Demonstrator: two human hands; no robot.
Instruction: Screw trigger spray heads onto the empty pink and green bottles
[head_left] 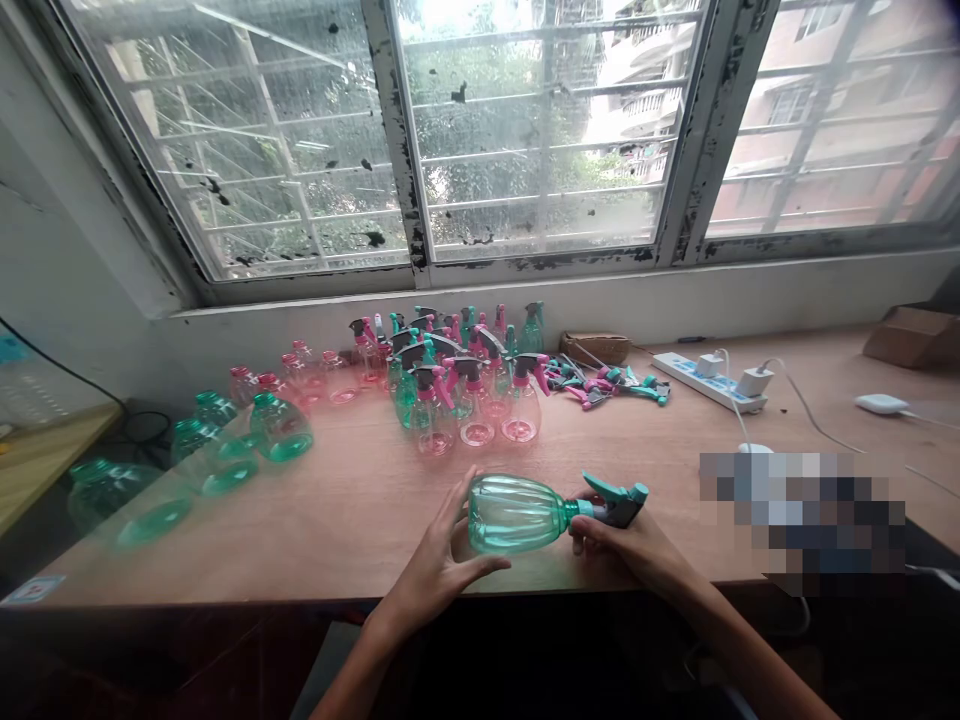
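Note:
A clear green spray bottle (517, 515) lies on its side in the air above the table's front edge, its base to the left. At its neck, my right hand (611, 530) is closed round the collar, just under the teal and dark grey trigger head (619, 498). My left hand (446, 560) is cupped at the base with thumb and fingers spread; whether it touches the bottle I cannot tell. Beyond the hands stands a group of pink and green spray bottles (476, 405) with trigger heads on. Loose trigger heads (604, 383) are piled to their right.
On the left stand several green bottles (281, 425) and pink bottles (341, 378) without heads. A white power strip (709, 380) with plugs and cables lies at the right. A cardboard box (911, 335) is at the far right. Windows rise behind the wooden table (352, 520).

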